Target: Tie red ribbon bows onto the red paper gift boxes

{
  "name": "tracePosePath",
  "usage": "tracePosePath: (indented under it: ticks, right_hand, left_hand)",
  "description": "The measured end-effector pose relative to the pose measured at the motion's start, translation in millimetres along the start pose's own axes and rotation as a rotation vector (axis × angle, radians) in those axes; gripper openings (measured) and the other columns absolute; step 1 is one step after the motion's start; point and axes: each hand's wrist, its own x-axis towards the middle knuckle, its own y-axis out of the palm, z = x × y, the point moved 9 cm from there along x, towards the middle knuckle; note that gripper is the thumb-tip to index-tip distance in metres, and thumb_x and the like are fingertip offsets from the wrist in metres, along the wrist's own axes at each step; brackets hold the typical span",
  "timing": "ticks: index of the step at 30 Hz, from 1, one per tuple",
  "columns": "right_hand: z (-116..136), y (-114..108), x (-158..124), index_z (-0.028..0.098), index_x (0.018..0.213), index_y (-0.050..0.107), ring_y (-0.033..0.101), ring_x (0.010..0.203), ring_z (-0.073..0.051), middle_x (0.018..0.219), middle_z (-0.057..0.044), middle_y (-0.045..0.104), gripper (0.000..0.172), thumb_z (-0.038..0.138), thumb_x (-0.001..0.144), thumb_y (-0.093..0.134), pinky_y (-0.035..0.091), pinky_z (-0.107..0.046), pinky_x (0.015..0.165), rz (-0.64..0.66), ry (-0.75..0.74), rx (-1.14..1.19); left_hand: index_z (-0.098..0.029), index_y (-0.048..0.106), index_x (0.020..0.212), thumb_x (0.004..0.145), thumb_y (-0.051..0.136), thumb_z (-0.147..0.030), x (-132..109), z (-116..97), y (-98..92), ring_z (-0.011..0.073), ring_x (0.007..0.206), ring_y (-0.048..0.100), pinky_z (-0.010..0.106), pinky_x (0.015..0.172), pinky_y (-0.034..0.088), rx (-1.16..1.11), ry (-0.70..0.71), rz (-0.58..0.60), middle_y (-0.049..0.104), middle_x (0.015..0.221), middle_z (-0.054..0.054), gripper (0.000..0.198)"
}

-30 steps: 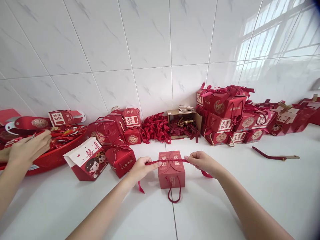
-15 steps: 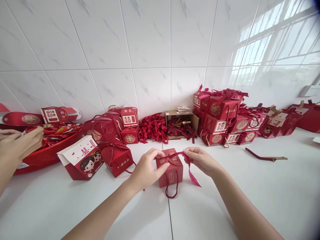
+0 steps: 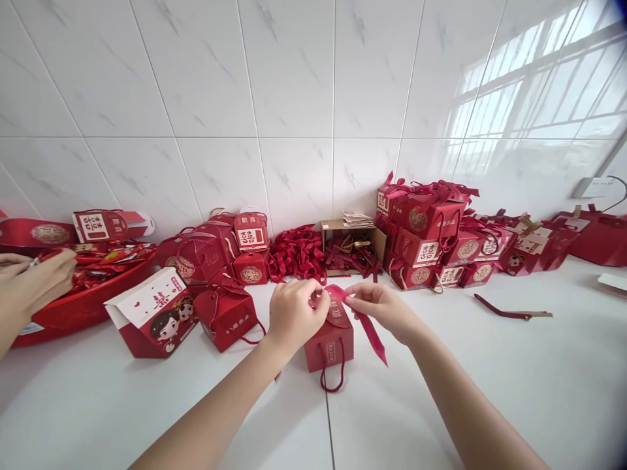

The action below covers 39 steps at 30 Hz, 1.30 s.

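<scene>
A red gift box point(image 3: 329, 349) with gold characters and a dark red cord handle stands upright on the white tabletop in front of me. Over its top runs a red ribbon point(image 3: 371, 336), its loose end hanging down on the right. My left hand point(image 3: 300, 312) is closed in a pinch on the ribbon at the box's upper left; its fingers cover part of the lid. On the other side, my right hand point(image 3: 379, 307) pinches the ribbon between thumb and fingers, just right of the lid.
Behind lie a heap of red ribbons point(image 3: 298, 256) and a cardboard box point(image 3: 327, 244) of ribbon strips. Stacked red gift boxes point(image 3: 425, 220) stand right. At left are a white-and-red box point(image 3: 159, 320) and a red basin point(image 3: 93, 310) of packets, with another person's hand point(image 3: 44, 287) over it.
My left hand has gone from spread over the lid to pinching the ribbon. The ribbon is drawn up above the lid between my hands. The view has shifted slightly.
</scene>
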Motion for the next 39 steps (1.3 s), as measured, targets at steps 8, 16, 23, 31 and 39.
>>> tracePosePath:
  ticks: [8,16,23,31,39]
  right_hand:
    - [-9.4,27.1,19.6,0.016,0.078,0.063,0.050,0.059,-0.012,0.066,0.000,0.057,0.035,0.051,0.074,0.060,0.041,-0.026,0.059,-0.115,-0.079,0.015]
    - [-15.7,37.1,16.0,0.020,0.084,0.054,0.053,0.066,-0.013,0.074,0.000,0.058,0.026,0.046,0.086,0.048,0.042,-0.025,0.064,-0.043,-0.169,0.066]
    - [-12.0,36.0,8.9,0.022,0.078,0.050,0.055,0.064,-0.016,0.066,0.000,0.059,0.016,0.034,0.085,0.044,0.042,-0.029,0.062,-0.199,-0.124,-0.189]
    - [-5.9,35.6,7.9,0.021,0.069,0.053,0.050,0.055,-0.015,0.062,-0.001,0.059,0.013,0.026,0.079,0.046,0.038,-0.026,0.055,-0.354,-0.085,-0.453]
    - [9.0,42.5,-2.0,0.018,0.066,0.060,0.047,0.054,-0.013,0.059,-0.001,0.058,0.022,0.031,0.081,0.049,0.035,-0.024,0.053,-0.302,-0.259,-0.483]
  left_hand:
    - [-0.021,0.047,0.066,0.081,0.047,-0.029,-3.7,12.8,-0.3,0.0182,0.069,0.053,0.030,0.069,0.038,-0.216,-0.094,0.088,0.057,0.066,0.000,0.017]
    - [-0.021,0.049,0.077,0.077,0.054,-0.047,-33.1,76.2,48.6,0.0193,0.084,0.054,0.032,0.080,0.041,-0.645,-0.436,0.363,0.055,0.081,0.001,0.027]
    - [-0.017,0.053,0.060,0.069,0.060,-0.055,-56.3,77.0,70.3,0.0121,0.055,0.040,0.026,0.057,0.032,-0.884,-0.704,0.655,0.044,0.058,-0.004,0.040]
    - [-0.017,0.057,0.052,0.074,0.063,-0.043,-16.4,48.3,26.6,0.0117,0.052,0.044,0.026,0.057,0.035,-1.019,-0.579,0.557,0.049,0.050,-0.002,0.035]
    - [-0.016,0.068,0.071,0.077,0.060,-0.042,38.9,-0.6,12.2,0.0129,0.066,0.056,0.026,0.068,0.042,-1.122,-0.374,0.514,0.063,0.068,0.002,0.027]
